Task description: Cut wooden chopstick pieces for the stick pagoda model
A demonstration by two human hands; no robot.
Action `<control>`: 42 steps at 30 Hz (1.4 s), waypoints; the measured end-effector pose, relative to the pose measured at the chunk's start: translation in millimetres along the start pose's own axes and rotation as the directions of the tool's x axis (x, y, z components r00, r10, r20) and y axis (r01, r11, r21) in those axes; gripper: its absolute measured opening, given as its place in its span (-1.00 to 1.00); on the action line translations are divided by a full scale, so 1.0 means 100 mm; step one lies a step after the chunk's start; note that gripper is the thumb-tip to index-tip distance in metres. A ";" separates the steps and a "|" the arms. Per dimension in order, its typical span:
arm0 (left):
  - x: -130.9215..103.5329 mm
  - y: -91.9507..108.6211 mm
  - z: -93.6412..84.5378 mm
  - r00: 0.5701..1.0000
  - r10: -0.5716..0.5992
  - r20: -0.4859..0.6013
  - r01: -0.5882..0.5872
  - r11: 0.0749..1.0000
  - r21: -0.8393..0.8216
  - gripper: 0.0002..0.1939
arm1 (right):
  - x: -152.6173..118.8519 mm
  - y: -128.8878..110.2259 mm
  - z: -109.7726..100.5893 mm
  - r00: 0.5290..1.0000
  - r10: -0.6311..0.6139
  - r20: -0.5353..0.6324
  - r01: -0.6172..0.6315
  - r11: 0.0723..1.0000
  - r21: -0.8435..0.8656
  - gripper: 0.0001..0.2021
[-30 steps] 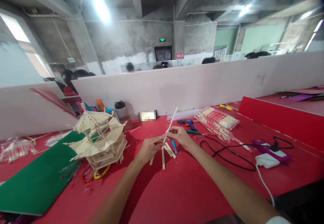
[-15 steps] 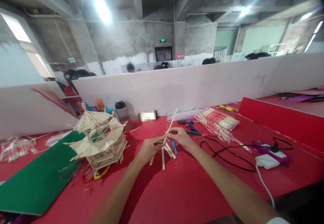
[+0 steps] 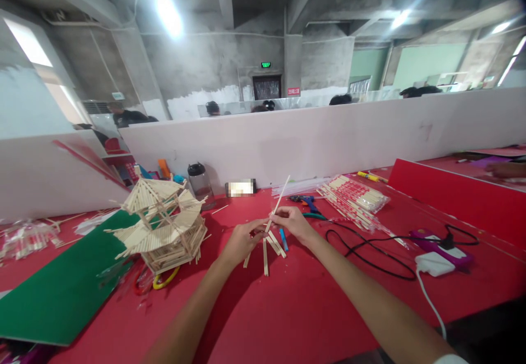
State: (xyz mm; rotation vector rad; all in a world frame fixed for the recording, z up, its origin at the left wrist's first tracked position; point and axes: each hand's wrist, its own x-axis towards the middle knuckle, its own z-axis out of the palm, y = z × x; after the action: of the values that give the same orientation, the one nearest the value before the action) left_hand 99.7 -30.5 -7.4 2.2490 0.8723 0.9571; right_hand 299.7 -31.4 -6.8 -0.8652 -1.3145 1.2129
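My right hand point(image 3: 290, 220) pinches a thin wooden stick point(image 3: 281, 195) that slants up and away to the right. Close beside it, my left hand point(image 3: 245, 240) has its fingertips closed at the stick's lower end. Below the hands, several short wooden sticks point(image 3: 266, 257) fan out on the red tabletop point(image 3: 279, 314); where their upper ends meet is hidden by my fingers. A blue pen-like object point(image 3: 284, 240) lies just right of these sticks. To the left stands a pagoda-shaped model point(image 3: 164, 221) built of wooden sticks.
A blue glue gun point(image 3: 306, 203) and bagged sticks point(image 3: 353, 197) lie behind my right hand. A black cable point(image 3: 370, 268) runs to a purple power strip point(image 3: 444, 249). A green board point(image 3: 61, 293), a bottle point(image 3: 200, 186) and a white partition point(image 3: 287, 144) surround the workspace.
Both hands and the stick hold almost the same pose. The view has shifted slightly, and a person's hand now shows at the far right beyond the red board.
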 end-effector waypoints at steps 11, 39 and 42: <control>0.00 0.08 0.04 0.984 -0.176 -0.003 0.176 0.984 -0.032 -0.66 | 0.00 0.07 0.03 0.996 -0.064 0.059 0.069 0.992 -0.103 -0.71; 0.01 0.00 0.02 0.958 -0.244 0.149 0.263 0.958 -0.118 -0.60 | 0.02 0.13 0.01 0.996 -0.075 0.045 0.079 0.992 -0.095 -0.69; 0.01 0.01 0.02 0.958 -0.249 0.143 0.266 0.956 -0.122 -0.60 | 0.04 0.14 0.00 0.995 -0.096 0.040 0.100 0.989 -0.112 -0.70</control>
State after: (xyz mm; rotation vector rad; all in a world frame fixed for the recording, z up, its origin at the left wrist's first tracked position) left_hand 102.0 -31.1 -7.1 1.9931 0.9811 0.7246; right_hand 297.4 -25.0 -19.5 -0.8533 -1.4482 1.0890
